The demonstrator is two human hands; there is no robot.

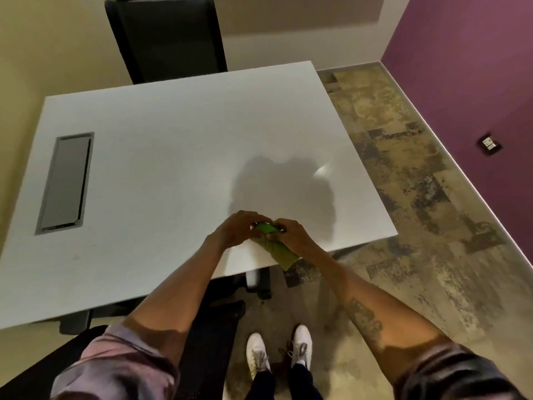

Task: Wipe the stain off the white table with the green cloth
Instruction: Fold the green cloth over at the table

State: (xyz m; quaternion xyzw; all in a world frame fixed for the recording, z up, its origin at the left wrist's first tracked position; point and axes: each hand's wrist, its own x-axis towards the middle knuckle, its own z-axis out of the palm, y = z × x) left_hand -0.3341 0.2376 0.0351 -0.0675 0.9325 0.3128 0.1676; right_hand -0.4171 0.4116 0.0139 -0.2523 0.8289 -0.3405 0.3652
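Observation:
The green cloth is folded into a narrow strip over the white table, near its front right edge. My left hand and my right hand both grip the cloth's upper end, fingers closed on it. The lower end of the cloth hangs past the table's front edge. A faint smudge shows near the table's front left. I cannot make out a clear stain elsewhere; the hands cast a dark shadow on the surface beyond them.
A grey cable hatch is set into the table's left side. A black office chair stands behind the far edge. Patterned carpet and a purple wall lie to the right. My white shoes are below.

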